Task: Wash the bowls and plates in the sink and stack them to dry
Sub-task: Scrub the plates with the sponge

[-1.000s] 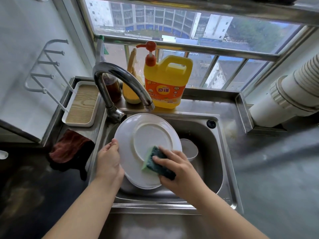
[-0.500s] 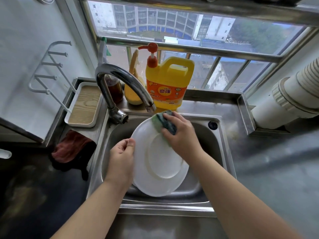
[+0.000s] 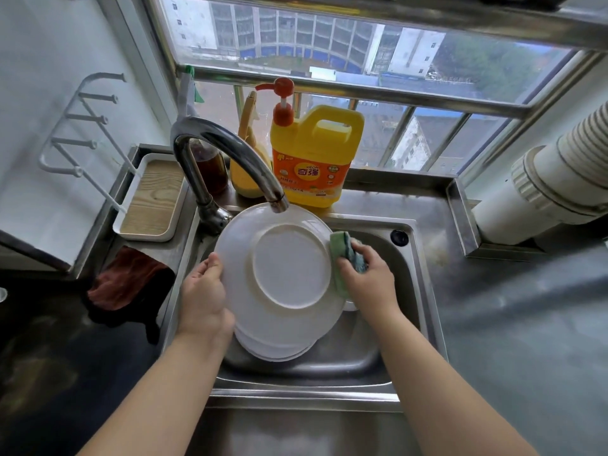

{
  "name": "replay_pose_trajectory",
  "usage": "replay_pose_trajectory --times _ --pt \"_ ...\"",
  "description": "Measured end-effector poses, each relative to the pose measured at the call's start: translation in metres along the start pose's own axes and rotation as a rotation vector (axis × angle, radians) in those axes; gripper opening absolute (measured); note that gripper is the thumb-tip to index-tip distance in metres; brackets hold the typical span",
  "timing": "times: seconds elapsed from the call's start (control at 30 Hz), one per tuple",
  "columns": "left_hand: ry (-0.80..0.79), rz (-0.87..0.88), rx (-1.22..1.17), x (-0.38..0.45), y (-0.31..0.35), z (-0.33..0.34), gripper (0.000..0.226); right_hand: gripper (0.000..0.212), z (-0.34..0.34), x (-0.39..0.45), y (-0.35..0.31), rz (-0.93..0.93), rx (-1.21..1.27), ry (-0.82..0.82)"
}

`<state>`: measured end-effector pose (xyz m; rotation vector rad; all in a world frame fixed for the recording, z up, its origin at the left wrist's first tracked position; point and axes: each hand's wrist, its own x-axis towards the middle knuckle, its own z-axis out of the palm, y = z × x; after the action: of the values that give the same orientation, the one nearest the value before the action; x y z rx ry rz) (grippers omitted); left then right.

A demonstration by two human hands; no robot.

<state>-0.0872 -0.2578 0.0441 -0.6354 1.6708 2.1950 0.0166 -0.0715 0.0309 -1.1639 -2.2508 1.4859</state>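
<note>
Since the earlier frame the plate has been turned so its underside with the round foot ring faces up, and the sponge has gone from the plate's top edge to its 3 o'clock edge. The steel sink fills the middle of the view, with the grey counter stretching off at 3 o'clock. The plate is held tilted over the basin, its far rim just under the spout of the curved tap; beneath it, toward 6 o'clock, the rim of another plate shows in the basin. At 12 o'clock a yellow soap jug with a red pump stands on the ledge behind the sink. At 9 o'clock sit a white tray with a wooden base and, nearer, a dark red cloth. The left hand grips the plate's 9 o'clock rim, thumb on top. The right hand clenches the sponge and presses it against the plate's edge.
</note>
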Motion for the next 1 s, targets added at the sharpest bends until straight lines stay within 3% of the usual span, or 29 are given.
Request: replay_pose_trajectory --times 0.2,0.47,0.67,0.77,0.87,1.0 --pt "0.121 -0.156 -0.102 0.003 -0.013 0.004 0.02 0.044 0.026 -0.055 0.021 -0.069 -0.056 0.139" --pt "0.054 -0.214 -0.069 -0.012 -0.023 0.008 0.018 0.052 0.047 -0.09 0.001 -0.378 -0.203 -0.023" --pt "0.014 -0.221 -0.054 -0.007 -0.013 -0.004 0.018 0.049 0.023 -0.083 0.018 -0.488 -0.274 -0.078" --pt "-0.021 -0.224 -0.06 0.0 -0.009 -0.014 0.019 0.048 0.002 -0.071 0.036 -0.362 -0.205 0.029" --pt "-0.078 -0.221 -0.02 -0.004 -0.006 -0.02 0.016 0.048 -0.017 -0.052 0.037 -0.17 -0.177 0.023" --pt "-0.207 -0.187 0.084 -0.026 -0.004 -0.015 0.02 0.041 -0.026 -0.019 0.009 -0.14 -0.19 -0.011"
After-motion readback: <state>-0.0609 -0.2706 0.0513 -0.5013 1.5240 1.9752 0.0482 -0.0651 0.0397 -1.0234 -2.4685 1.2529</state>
